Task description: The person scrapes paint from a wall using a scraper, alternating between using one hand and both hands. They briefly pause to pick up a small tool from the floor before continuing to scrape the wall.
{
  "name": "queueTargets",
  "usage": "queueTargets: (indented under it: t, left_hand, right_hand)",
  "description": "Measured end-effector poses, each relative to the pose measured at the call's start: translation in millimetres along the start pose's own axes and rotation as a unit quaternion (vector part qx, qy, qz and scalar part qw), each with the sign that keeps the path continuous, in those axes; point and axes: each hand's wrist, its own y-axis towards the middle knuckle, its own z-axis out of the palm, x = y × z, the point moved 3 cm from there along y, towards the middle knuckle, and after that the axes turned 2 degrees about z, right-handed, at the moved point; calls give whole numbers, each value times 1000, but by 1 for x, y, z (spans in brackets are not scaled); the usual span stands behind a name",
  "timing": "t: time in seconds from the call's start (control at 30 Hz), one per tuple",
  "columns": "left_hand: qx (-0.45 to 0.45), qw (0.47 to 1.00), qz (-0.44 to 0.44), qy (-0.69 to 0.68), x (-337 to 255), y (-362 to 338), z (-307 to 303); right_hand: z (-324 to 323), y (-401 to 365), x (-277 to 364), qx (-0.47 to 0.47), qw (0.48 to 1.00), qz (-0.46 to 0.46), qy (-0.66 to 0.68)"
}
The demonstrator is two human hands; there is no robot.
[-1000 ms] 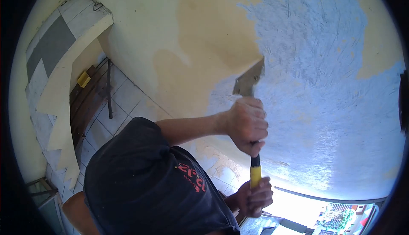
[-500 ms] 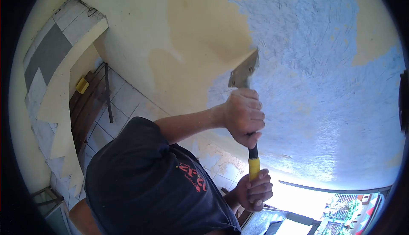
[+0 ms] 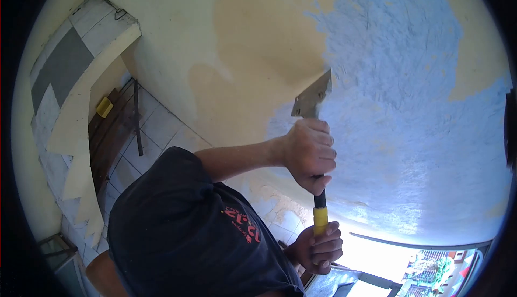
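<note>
My left hand is closed round the upper part of a scraper's black handle, just below the metal blade. Lower down, my right hand wraps round the handle's end, by a yellow section. The blade's pointed corner lies at the border between tan paint and a rough, pale bluish patch on the wall. Both palms are hidden.
A tiled ledge with a curved edge stands at the left. Brown boards and a small yellow object lie beyond it near the tiled floor. A bright opening is at the lower right.
The blade and both hands have shifted slightly down in the view, with the same grip. The wall's patches also appear slightly lower and farther right.
</note>
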Motion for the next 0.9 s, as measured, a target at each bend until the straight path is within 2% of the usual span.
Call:
queueTargets:
  t: [0.03,0.07,0.13,0.2,0.27,0.33,0.37,0.4,0.47,0.5,0.6,0.63,0.67,0.73,0.77,0.8,0.87,0.9]
  left_hand:
    - [-26,1000,10,10,6,0,-2]
    - [-49,999,19,12,8,0,-2]
    - [-43,999,6,-8,3,1,1]
    - [-26,999,-10,-15,3,3,-3]
    - [-6,1000,-7,-25,2,0,-2]
    - [-37,999,18,13,16,-3,-8]
    - [-54,998,10,7,17,-3,-10]
    - [-55,998,10,5,9,-1,-7]
    - [-5,999,-1,-35,-5,2,-2]
    - [-5,1000,0,-30,1,2,-5]
    - [-13,999,29,-16,10,1,-7]
    - [-34,999,13,-15,10,3,-9]
    - [-51,999,-1,-13,11,5,-11]
    - [-22,1000,2,-11,5,5,-9]
    - [-27,1000,9,2,8,6,-10]
    - [-31,999,15,12,10,7,-10]
    - [-36,999,10,34,17,7,-16]
    - [-38,999,2,19,14,9,-16]
  right_hand:
    - [3,3,-4,-25,996,-31,-82]
    - [9,6,-12,-42,974,32,-220]
    - [20,19,-25,9,996,39,-79]
    - [20,15,-7,-7,994,5,-110]
    - [16,13,-9,5,998,-25,-65]
    - [5,5,-20,-91,978,78,-170]
    - [14,10,-25,-30,994,59,-87]
    - [5,1,-17,-30,994,59,-89]
    - [-12,-17,4,-169,952,-27,-254]
    - [-5,-5,0,13,999,-31,-23]
    - [28,14,-28,1,996,16,-93]
    - [35,22,-24,54,992,27,-107]
    - [30,20,-18,50,993,24,-108]
    - [21,12,-7,-15,997,-17,-69]
    - [20,16,-13,-1,995,-39,-96]
    - [18,11,-20,-68,980,15,-186]
    - [20,19,-30,-43,994,79,-63]
    - [27,21,-22,-25,989,29,-146]
